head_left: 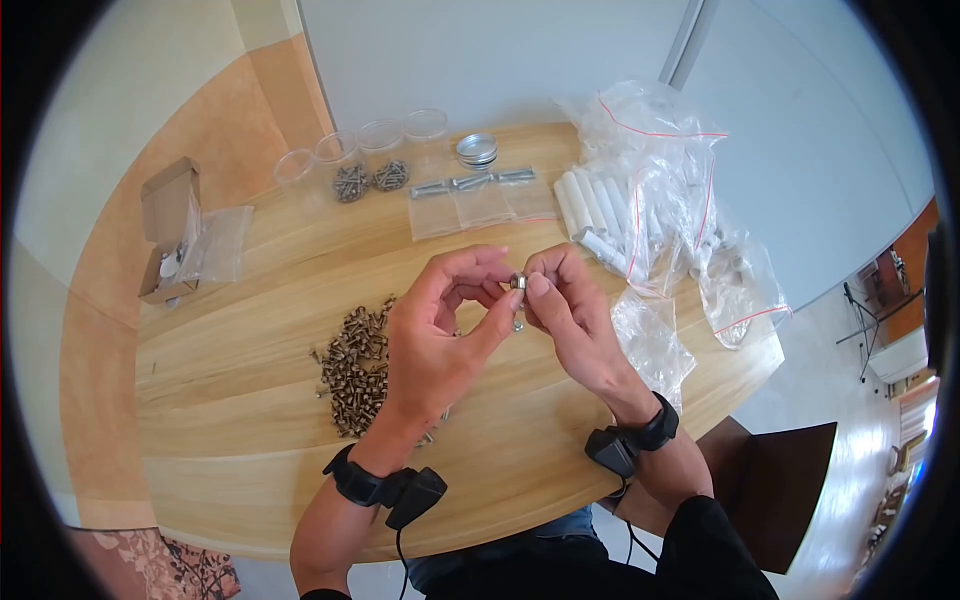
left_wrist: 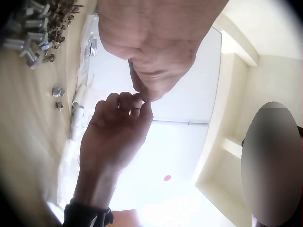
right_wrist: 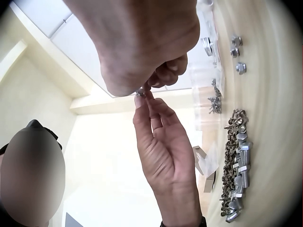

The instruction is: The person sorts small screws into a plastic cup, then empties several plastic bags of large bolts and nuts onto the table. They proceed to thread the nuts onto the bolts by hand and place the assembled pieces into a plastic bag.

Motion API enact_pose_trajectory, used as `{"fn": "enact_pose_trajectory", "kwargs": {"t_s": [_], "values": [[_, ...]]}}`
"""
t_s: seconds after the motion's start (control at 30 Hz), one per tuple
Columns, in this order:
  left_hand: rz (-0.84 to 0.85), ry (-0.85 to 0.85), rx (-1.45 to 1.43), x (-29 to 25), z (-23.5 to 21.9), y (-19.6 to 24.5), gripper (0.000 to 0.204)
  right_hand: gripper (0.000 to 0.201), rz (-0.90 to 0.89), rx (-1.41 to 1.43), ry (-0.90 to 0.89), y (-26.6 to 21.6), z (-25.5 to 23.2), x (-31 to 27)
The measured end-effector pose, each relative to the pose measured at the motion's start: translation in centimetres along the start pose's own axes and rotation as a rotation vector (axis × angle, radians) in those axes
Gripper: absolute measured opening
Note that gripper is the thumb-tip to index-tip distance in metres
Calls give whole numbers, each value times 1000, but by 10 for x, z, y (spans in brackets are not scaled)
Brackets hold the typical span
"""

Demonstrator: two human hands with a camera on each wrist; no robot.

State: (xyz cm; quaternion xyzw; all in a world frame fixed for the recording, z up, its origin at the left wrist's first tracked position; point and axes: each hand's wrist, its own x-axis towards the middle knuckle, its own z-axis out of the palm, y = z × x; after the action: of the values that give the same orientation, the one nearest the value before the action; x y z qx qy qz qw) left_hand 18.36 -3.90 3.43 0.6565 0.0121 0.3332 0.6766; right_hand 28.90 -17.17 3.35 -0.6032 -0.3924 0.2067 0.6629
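Above the middle of the table, both hands meet at a small shiny metal nut [head_left: 518, 282]. My left hand [head_left: 440, 325] pinches it from the left between thumb and fingertips, its other fingers curved behind. From the other side my right hand [head_left: 572, 315] grips it with thumb and bent index finger. In the right wrist view the nut [right_wrist: 140, 92] shows only as a glint between the fingertips. Below the hands, another small nut [head_left: 518, 325] lies on the table. A pile of bronze-coloured screws [head_left: 355, 375] spreads beside and partly behind the left hand.
Clear round containers [head_left: 340, 148], some with screws, stand at the back beside stacked metal lids [head_left: 476, 150]. Bags with long bolts [head_left: 472, 183] lie before them. White tubes [head_left: 590, 205] and plastic bags [head_left: 660, 180] fill the right; an open cardboard box [head_left: 170, 215] sits left.
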Motion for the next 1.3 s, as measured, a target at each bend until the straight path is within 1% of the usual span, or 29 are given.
{"fn": "enact_pose_trajectory", "kwargs": {"t_s": [0.07, 0.13, 0.17, 0.23, 0.27, 0.33, 0.37, 0.43, 0.47, 0.53, 0.67, 0.77, 0.83, 0.87, 0.93, 0.97, 1.03, 1.07, 1.13, 1.17, 1.23, 1.3], "values": [[3, -6, 17, 0, 1, 1, 42, 34, -14, -41, -27, 3, -4, 0], [-36, -23, -11, -2, 6, 2, 43, 36, 189, 89, -59, 4, -14, 0], [-36, -24, -12, -2, 4, 1, 43, 36, 189, 88, -58, 2, -11, 0], [-32, -3, -3, -1, 0, -1, 44, 39, 102, 10, -17, -3, 0, 2], [-32, -4, -4, -1, 0, -1, 44, 39, 101, 9, -16, -1, -3, 2], [-18, -29, -17, -1, 0, -1, 44, 43, 109, 6, -152, 3, -10, 1], [-18, -29, -17, 0, 0, 0, 44, 43, 108, 6, -152, 2, -8, 0], [-16, -30, -33, 0, 1, 0, 43, 42, 90, 74, -15, -8, -1, 1], [-16, -29, -34, 0, 1, 1, 43, 42, 91, 73, -16, -5, -2, 1], [6, -42, -14, 1, 0, 3, 44, 45, 37, 15, -56, 5, -3, 1], [-14, -34, -9, -1, 3, 4, 44, 41, 65, 69, -51, 4, -5, -2], [27, -24, 32, 1, 0, 4, 45, 42, 36, 53, -37, 1, 0, 0], [7, -44, 42, 0, 2, 5, 45, 42, 91, 45, -94, 2, -6, -2], [8, -43, 41, 0, 2, 5, 45, 42, 91, 44, -96, 0, -3, -1], [48, -30, 70, 0, 2, 3, 46, 44, 96, 108, 27, -4, 5, 1], [48, -30, 70, 0, 2, 3, 46, 44, 96, 108, 27, -2, 2, 0], [57, -45, 86, 0, 2, 5, 46, 39, 94, 75, -86, 5, -6, -1], [57, -44, 87, 0, 2, 4, 46, 39, 94, 75, -87, 5, -4, -1], [84, -30, 115, 0, 2, 1, 46, 39, 54, 140, 2, 1, 0, 0], [85, -29, 115, 0, 2, 2, 46, 39, 54, 140, 2, 2, -1, 0], [73, -39, 125, 0, 2, 4, 46, 38, 109, 107, -82, 5, -5, -1], [82, -37, 131, 0, 2, 2, 46, 38, 99, 117, -48, 4, -4, -1]]}}
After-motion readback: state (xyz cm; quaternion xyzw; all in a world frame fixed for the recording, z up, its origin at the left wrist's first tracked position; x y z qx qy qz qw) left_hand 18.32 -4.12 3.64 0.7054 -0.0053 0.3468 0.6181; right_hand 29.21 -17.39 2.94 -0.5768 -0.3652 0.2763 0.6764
